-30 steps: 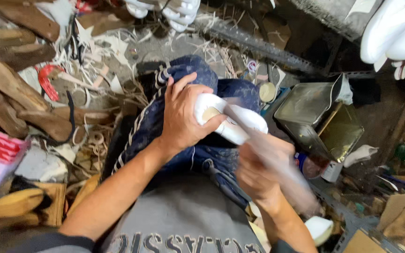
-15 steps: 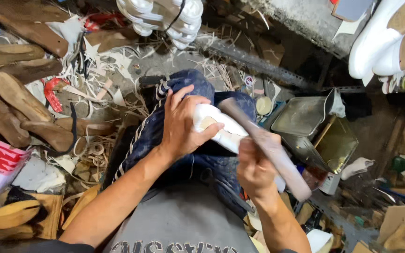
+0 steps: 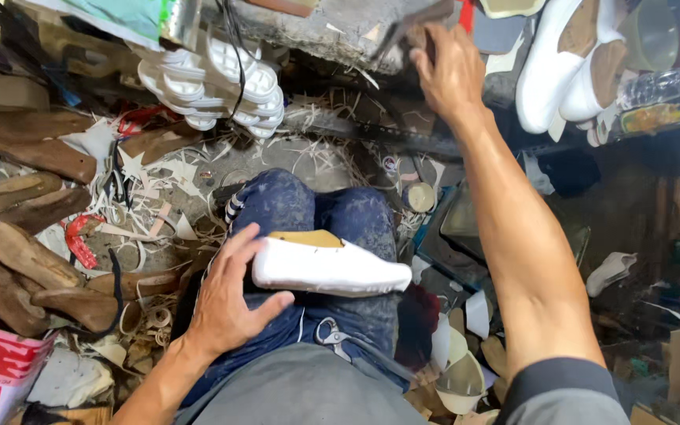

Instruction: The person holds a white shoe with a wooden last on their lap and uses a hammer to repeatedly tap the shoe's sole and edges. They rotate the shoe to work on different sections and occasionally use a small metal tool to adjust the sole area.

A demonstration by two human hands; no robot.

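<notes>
My left fingers (image 3: 265, 240) are spread loose over the heel end of the white shoe (image 3: 328, 269), resting on it and steadying it rather than clenching; the palm of the left hand (image 3: 226, 303) sits just beside the shoe on the knee. The shoe lies on its side across my lap on the blue jeans (image 3: 308, 208), toe pointing away from that hand, with a tan insole (image 3: 308, 238) showing at its upper edge.

My right hand (image 3: 450, 71) is well away from the shoe, stretched up to the concrete ledge (image 3: 332, 27) above it, curled around something dark and blurred; I cannot tell what it is, nor how firmly it is held.

Judging by this, the white upper looks already pulled over its form and smooth, so the shaping seems largely done, while no outer sole is on it yet. A stack of white soles (image 3: 214, 83) sits beyond the shoe near the ledge, scissors (image 3: 332, 337) lie on my lap just below it, and wooden lasts (image 3: 33, 267) lie well off past the left hand among leather scraps.
</notes>
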